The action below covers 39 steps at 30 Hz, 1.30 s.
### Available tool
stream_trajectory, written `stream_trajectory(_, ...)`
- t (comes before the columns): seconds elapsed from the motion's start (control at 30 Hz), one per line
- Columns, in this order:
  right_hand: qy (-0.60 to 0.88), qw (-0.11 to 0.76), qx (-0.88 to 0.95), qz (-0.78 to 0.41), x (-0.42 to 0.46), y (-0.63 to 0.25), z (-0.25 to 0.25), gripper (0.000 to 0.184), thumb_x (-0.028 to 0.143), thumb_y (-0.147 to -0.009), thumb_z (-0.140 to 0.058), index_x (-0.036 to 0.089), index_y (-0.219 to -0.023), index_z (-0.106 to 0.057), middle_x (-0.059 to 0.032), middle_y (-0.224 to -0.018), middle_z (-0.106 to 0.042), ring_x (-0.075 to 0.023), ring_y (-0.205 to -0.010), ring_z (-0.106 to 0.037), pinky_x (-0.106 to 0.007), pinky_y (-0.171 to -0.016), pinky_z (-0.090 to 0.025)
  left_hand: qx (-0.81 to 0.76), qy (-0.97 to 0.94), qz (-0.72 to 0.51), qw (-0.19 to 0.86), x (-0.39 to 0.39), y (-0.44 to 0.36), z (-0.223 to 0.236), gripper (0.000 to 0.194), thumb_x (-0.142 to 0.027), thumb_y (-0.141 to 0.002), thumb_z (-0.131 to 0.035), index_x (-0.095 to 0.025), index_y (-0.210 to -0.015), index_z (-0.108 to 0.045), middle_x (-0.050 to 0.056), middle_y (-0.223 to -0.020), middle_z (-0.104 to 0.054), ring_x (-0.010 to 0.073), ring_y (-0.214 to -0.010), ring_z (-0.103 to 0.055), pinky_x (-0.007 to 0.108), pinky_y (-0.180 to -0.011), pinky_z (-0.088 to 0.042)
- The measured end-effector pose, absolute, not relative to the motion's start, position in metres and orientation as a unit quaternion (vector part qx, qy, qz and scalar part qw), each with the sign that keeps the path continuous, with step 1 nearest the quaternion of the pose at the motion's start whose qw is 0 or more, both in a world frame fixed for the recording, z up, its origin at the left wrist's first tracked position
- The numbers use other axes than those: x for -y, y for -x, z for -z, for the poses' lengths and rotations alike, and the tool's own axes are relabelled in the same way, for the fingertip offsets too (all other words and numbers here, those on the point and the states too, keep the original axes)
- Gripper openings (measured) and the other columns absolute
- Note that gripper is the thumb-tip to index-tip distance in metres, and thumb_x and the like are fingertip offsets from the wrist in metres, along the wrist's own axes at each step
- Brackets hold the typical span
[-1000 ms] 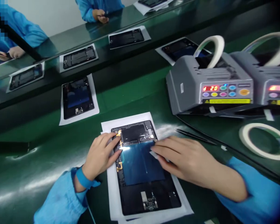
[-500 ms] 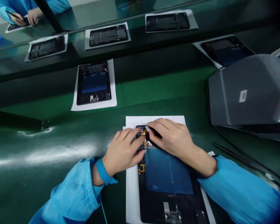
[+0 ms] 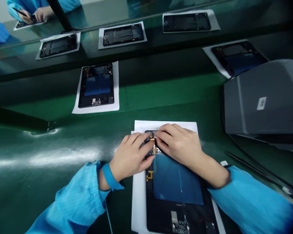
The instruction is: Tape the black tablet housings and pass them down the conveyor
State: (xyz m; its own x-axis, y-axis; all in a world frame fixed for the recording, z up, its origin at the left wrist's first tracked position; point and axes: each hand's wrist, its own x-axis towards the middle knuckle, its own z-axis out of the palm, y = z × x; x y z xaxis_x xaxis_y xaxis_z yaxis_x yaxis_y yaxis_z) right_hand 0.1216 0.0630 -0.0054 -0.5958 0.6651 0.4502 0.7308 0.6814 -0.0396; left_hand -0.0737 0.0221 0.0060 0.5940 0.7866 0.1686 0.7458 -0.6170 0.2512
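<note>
Work is sitting partway along, I would judge, with the opened tablet [image 3: 161, 216] lying on white paper [image 3: 138, 203] on the green tabletop [image 3: 63, 198]. Its blue panel [image 3: 175, 178] is already lying flat across the middle, and an orange ribbon piece [image 3: 149, 175] is resting along the left edge. Near the bottom, a small circuit board [image 3: 180, 226] is showing uncovered. Attention is falling on the upper left corner: the left hand [image 3: 129, 157] is touching it, its grip spread, thumb apart from the fingers. The right hand [image 3: 184, 143] is bending in from the other side, fingertips beside a small pale piece [image 3: 156, 132]; whether its grip is pinching that, I cannot tell. Both hands are hiding much of the top end, so how much is remaining there is unclear. Beyond, another tablet [image 3: 83, 101] is lying open with a similar blue panel, and tweezers [image 3: 244, 161] are resting unused at the right.
</note>
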Motion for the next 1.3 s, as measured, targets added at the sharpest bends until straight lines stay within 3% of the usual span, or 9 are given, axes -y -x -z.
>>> stream_trajectory(0.2,0.389,0.138,0.909,0.061,-0.059,-0.115,-0.006,0.017,0.02,-0.089,-0.052,0.017,-0.08,-0.067,-0.0034,-0.077,-0.062,-0.0159,-0.072,-0.052,-0.03,-0.057,-0.032,-0.441,-0.882,-0.137,0.092,-0.022,0.073,-0.006,0.032,-0.034,-0.087,-0.054,-0.017,-0.114,-0.06,0.011,-0.123,-0.057,0.0274,-0.112,-0.05,0.042,-0.089,-0.045)
stream_trajectory(0.33,0.374,0.075,0.924,0.037,-0.05,-0.113,-0.015,0.019,0.014,-0.086,-0.051,0.012,-0.097,-0.065,-0.0089,-0.089,-0.063,-0.0211,-0.081,-0.055,-0.033,-0.064,-0.04,-0.46,-0.868,-0.157,0.107,-0.02,0.068,-0.005,0.029,-0.03,-0.086,-0.056,-0.017,-0.112,-0.061,0.01,-0.122,-0.058,0.0266,-0.112,-0.051,0.045,-0.092,-0.046)
stream_trajectory(0.5,0.346,0.157,0.925,0.009,-0.008,-0.169,-0.018,0.032,0.027,-0.09,-0.049,0.014,-0.117,-0.06,-0.0105,-0.119,-0.061,-0.0254,-0.106,-0.053,-0.038,-0.087,-0.042,-0.553,-0.759,-0.244,0.243,0.017,0.08,-0.024,0.038,-0.027,-0.085,-0.061,-0.02,-0.122,-0.054,0.013,-0.137,-0.047,0.0261,-0.128,-0.045,0.047,-0.104,-0.044)
stream_trajectory(0.7,0.482,0.151,0.86,0.074,0.048,-0.236,-0.003,0.038,0.042,-0.096,-0.04,0.012,-0.096,-0.063,-0.0073,-0.082,-0.064,-0.0173,-0.061,-0.059,-0.03,-0.052,-0.038,-0.577,-0.579,-0.239,0.524,0.075,0.095,-0.064,0.036,-0.025,-0.099,-0.038,-0.025,-0.134,-0.043,0.013,-0.133,-0.055,0.0225,-0.114,-0.061,0.037,-0.084,-0.059)
stream_trajectory(0.77,0.462,0.171,0.869,0.052,0.054,-0.235,0.004,0.037,0.04,-0.097,-0.039,0.013,-0.09,-0.063,-0.0051,-0.076,-0.063,-0.015,-0.056,-0.058,-0.029,-0.05,-0.037,-0.574,-0.622,-0.203,0.492,0.072,0.089,-0.066,0.038,-0.027,-0.098,-0.041,-0.023,-0.135,-0.041,0.012,-0.127,-0.059,0.0209,-0.105,-0.065,0.035,-0.08,-0.059)
stream_trajectory(0.87,0.453,0.19,0.87,0.039,0.054,-0.231,0.007,0.037,0.039,-0.097,-0.037,0.014,-0.086,-0.061,-0.0041,-0.073,-0.062,-0.0145,-0.055,-0.058,-0.028,-0.049,-0.037,-0.573,-0.763,-0.152,0.258,0.046,0.076,-0.057,0.046,-0.034,-0.089,-0.058,-0.017,-0.13,-0.046,0.014,-0.123,-0.059,0.0238,-0.105,-0.061,0.041,-0.086,-0.055)
stream_trajectory(0.97,0.438,0.182,0.88,0.034,0.049,-0.235,-0.002,0.037,0.039,-0.098,-0.035,0.015,-0.087,-0.062,-0.0042,-0.073,-0.063,-0.0156,-0.055,-0.059,-0.029,-0.049,-0.036,-0.508,-0.856,-0.065,0.073,0.01,0.063,-0.046,0.03,-0.036,-0.089,-0.058,-0.013,-0.109,-0.06,0.012,-0.11,-0.063,0.026,-0.1,-0.06,0.043,-0.087,-0.051)
stream_trajectory(1.07,0.414,0.196,0.888,0.04,0.036,-0.233,-0.019,0.031,0.033,-0.096,-0.039,0.017,-0.085,-0.063,-0.004,-0.074,-0.064,-0.0164,-0.06,-0.059,-0.03,-0.053,-0.036,-0.468,-0.883,-0.002,0.032,-0.018,0.053,-0.041,0.024,-0.034,-0.093,-0.051,-0.013,-0.098,-0.063,0.009,-0.096,-0.066,0.023,-0.089,-0.063,0.037,-0.079,-0.052)
stream_trajectory(1.3,0.335,0.192,0.922,0.004,-0.038,-0.166,-0.018,0.018,0.024,-0.09,-0.05,0.018,-0.098,-0.065,-0.0046,-0.09,-0.065,-0.0171,-0.077,-0.057,-0.03,-0.06,-0.036,-0.441,-0.896,0.036,0.033,-0.043,0.048,-0.045,0.024,-0.032,-0.095,-0.047,-0.014,-0.093,-0.063,0.006,-0.089,-0.066,0.0197,-0.086,-0.063,0.031,-0.076,-0.05)
